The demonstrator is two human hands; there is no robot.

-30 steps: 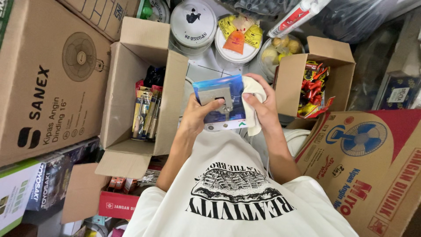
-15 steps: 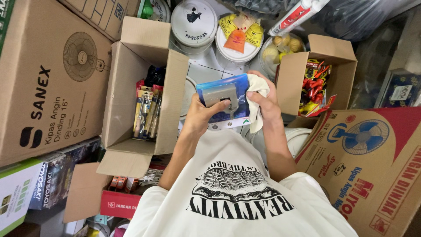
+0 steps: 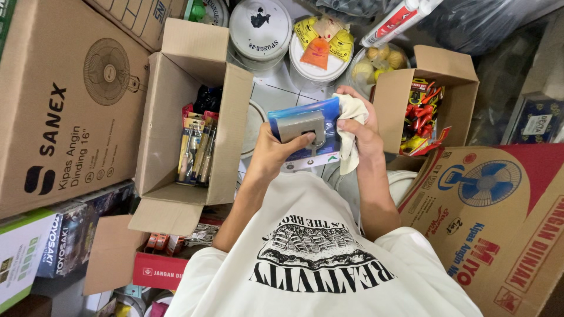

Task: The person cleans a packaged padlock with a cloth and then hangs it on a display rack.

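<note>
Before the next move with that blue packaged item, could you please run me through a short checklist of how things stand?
1. Left hand grips the blue packaged item: ok, thumb lies across its grey front.
2. Right hand holds the white cloth: ok, bunched against the package's right edge.
3. Package front wiped clean: cannot tell, surface detail too small.
4. Open box on the left has room: ok, carded tools fill only part of it.
5. Open box on the right has room: cannot tell, red and yellow items crowd the visible part.
6. Package sealed and undamaged: cannot tell.
</note>
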